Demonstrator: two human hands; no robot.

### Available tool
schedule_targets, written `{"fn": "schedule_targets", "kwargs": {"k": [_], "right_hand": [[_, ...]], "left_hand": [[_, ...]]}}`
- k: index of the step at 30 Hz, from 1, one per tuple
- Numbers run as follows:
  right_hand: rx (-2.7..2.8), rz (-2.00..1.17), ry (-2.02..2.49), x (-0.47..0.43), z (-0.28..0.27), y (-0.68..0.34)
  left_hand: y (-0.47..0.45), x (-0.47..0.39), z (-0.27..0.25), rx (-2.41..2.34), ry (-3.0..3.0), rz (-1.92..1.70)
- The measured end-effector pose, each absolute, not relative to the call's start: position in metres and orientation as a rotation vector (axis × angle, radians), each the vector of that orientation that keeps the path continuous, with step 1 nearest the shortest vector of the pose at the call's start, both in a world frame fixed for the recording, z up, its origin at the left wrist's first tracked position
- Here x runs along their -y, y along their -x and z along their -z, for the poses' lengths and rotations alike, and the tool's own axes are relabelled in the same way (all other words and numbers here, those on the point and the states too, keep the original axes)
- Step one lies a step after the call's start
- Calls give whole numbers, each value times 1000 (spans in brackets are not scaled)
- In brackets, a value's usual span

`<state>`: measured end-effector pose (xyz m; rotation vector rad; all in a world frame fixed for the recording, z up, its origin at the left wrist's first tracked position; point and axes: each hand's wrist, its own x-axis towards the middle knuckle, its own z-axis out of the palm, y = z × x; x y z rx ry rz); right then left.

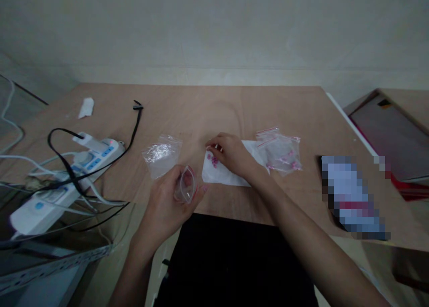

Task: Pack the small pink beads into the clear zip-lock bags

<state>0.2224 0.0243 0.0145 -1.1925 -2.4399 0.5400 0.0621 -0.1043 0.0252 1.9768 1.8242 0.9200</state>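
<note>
My left hand (169, 199) holds a small clear zip bag (187, 186) near the table's front edge. The bag's mouth gapes apart between thumb and fingers. My right hand (229, 151) is over a white sheet of paper (231, 178), with thumb and fingertips curled together; whatever is between them is too small to make out. Just below these fingertips lies a cluster of small pink pieces (214, 161) on the paper. Bags with pink pieces inside (284, 155) overlap the paper's right side. Left of the paper rests a pile of clear plastic bags (163, 154).
A white power strip (97, 159) with tangled cables occupies the table's left side. A black cable (138, 119) stretches toward the back. There is a white scrap (86, 107) at the back left. A phone-like object (351, 195), blurred by pixels, lies at right, near a box (395, 128).
</note>
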Motion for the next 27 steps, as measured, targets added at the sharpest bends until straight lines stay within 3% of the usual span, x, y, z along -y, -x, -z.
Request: {"fn": "schedule_targets", "kwargs": {"k": [6,14,27], "right_hand": [[2544,-460,1308,-38,-4,-201],[2617,-431,1323,-25,-10,-210],[2653,-176,1421,-3,-14,-195]], "left_hand": [[-58,106,-21,-1805,-1932,-932],[-67,101,-11,-1770,-1916,-1203],[-67,97,-5,-1810,-1986,-1162]]}}
